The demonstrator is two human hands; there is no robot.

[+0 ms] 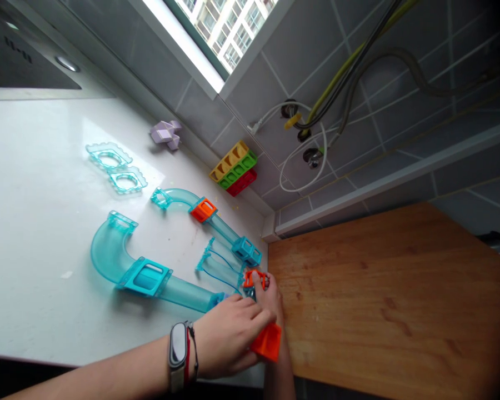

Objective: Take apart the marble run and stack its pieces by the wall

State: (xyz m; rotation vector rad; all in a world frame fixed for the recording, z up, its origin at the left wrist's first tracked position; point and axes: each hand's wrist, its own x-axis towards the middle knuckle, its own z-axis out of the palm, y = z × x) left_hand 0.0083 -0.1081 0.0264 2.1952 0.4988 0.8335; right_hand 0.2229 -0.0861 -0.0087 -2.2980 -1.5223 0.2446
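The tube [187, 293] looks like translucent plastic, smooth with a soft sheen; the orange chute [267, 343] and orange ring [249, 279] are opaque, brighter plastic. From where I stand the counter [41, 222] gleams, hard and smooth. The board [379, 289] is wood, grained, knotty, low in gloss. The tiles [262, 83] seem fairly matt, the sink [33, 73] metal, the watch [178, 344] glossy-faced.

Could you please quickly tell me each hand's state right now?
Left hand: closed, holding an orange plastic piece.
Right hand: closed, holding an orange tube connector.
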